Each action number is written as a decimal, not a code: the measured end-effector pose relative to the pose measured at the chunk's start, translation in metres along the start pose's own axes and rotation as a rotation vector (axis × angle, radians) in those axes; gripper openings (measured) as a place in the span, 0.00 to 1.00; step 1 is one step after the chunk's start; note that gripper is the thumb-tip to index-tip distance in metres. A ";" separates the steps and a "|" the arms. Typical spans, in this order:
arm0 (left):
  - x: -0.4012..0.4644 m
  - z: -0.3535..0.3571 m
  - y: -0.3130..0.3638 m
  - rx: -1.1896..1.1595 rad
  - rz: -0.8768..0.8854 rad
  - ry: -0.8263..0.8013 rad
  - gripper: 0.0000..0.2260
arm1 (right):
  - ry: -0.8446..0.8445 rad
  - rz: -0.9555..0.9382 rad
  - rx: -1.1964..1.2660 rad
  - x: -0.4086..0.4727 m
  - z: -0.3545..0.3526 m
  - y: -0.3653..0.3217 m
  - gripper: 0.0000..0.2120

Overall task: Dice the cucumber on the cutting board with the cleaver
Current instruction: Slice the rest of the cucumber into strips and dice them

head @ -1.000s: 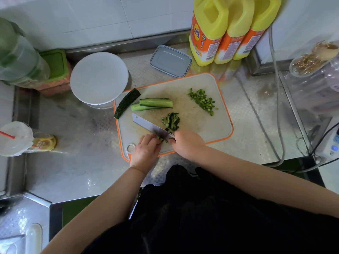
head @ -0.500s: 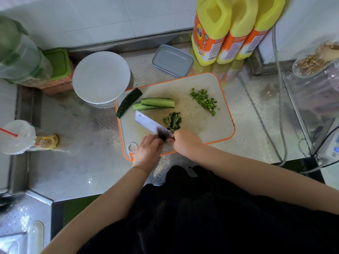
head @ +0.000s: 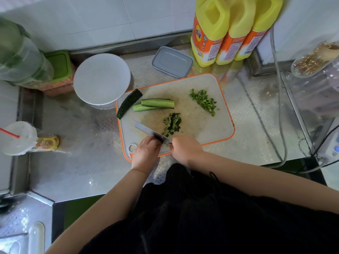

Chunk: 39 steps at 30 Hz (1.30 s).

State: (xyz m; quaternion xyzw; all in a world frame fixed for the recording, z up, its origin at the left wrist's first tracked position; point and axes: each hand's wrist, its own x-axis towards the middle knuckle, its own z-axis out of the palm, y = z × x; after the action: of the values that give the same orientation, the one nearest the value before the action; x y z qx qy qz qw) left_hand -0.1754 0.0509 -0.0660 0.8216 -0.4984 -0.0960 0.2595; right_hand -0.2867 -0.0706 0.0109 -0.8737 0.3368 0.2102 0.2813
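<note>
A white cutting board (head: 205, 125) with an orange rim lies on the steel counter. My right hand (head: 185, 148) grips the handle of the cleaver (head: 146, 129), whose blade points left across the board's near part. My left hand (head: 145, 151), fingers curled, holds down dark cucumber strips (head: 159, 138) right against the blade. A fresh pile of cut pieces (head: 171, 124) lies just beyond the blade. Another diced pile (head: 203, 101) sits at the far right of the board. Two halved cucumber lengths (head: 156, 103) and a dark-skinned piece (head: 129, 103) lie at the far left.
A white round bowl (head: 101, 79) touches the board's far left corner. A grey lidded box (head: 172, 62) and three yellow jugs (head: 227, 30) stand behind. A cup with a straw (head: 18, 138) is at left. Cables (head: 278, 107) run along the right.
The cleaver lifted a little and came back down beside my left fingers. The pile of cut pieces beyond the blade has grown slightly. Both hands stay at the board's near edge.
</note>
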 end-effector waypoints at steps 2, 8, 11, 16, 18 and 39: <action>0.001 0.000 -0.001 -0.010 0.002 -0.001 0.14 | 0.003 0.009 -0.029 0.003 0.003 -0.002 0.07; 0.001 0.002 -0.004 -0.001 0.034 0.014 0.12 | -0.045 0.050 -0.013 0.012 0.005 -0.006 0.07; 0.000 0.004 -0.007 0.016 0.026 0.017 0.12 | -0.072 0.081 0.102 0.017 -0.003 0.000 0.11; -0.007 -0.002 -0.005 -0.011 -0.077 0.026 0.16 | -0.025 0.083 0.104 0.017 -0.009 0.007 0.15; -0.009 -0.004 -0.004 -0.003 -0.078 0.026 0.16 | -0.020 0.052 0.090 0.015 -0.009 0.006 0.13; -0.007 -0.007 -0.006 0.087 -0.035 0.001 0.07 | -0.083 0.083 0.146 0.021 -0.002 -0.007 0.15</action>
State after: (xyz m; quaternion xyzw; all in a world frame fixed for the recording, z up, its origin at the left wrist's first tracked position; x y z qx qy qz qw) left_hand -0.1714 0.0610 -0.0637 0.8406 -0.4876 -0.0783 0.2223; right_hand -0.2671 -0.0775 0.0038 -0.8267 0.3751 0.2325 0.3489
